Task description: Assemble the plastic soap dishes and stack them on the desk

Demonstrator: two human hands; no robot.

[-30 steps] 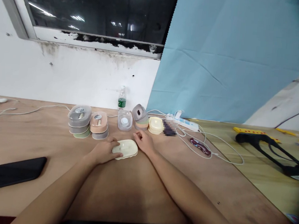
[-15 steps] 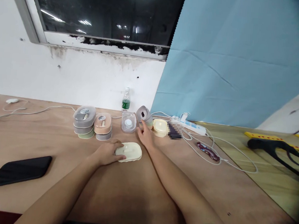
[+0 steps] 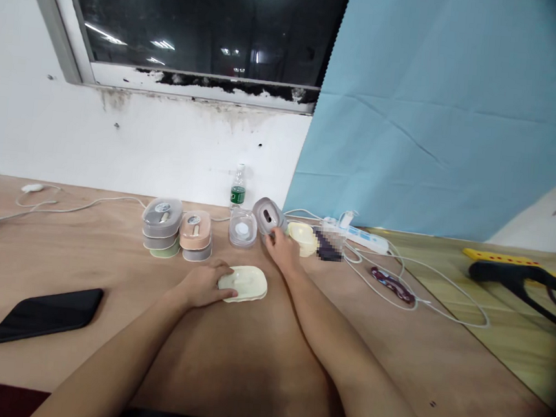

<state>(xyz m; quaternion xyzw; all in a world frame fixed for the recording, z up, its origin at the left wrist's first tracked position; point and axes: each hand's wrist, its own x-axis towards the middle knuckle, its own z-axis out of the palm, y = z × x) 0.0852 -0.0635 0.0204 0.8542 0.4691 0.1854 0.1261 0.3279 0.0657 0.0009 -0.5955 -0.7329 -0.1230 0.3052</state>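
My left hand (image 3: 207,285) grips the left end of a flat cream oval lid (image 3: 247,283), thumb on its top and fingers at the far edge. The lid lies on the table. Farther back, my right hand (image 3: 283,251) has its fingers closed on the lower edge of a grey lid (image 3: 266,216) with a dark oval slot. That lid is tilted toward me; what lies under it is mostly hidden. A clear lidded box (image 3: 243,229) stands left of it, and a cream box (image 3: 303,237) stands just right of my right hand.
Stacked grey and green boxes (image 3: 161,221) and a peach-topped stack (image 3: 196,230) stand at the left back. A water bottle (image 3: 238,189) is by the wall. A black phone (image 3: 47,315) lies front left. A power strip (image 3: 363,238) and cables are at right.
My right hand has shifted slightly and its fingers have closed on the edge of the grey lid, which is turned a little more toward me. My left hand keeps its hold.
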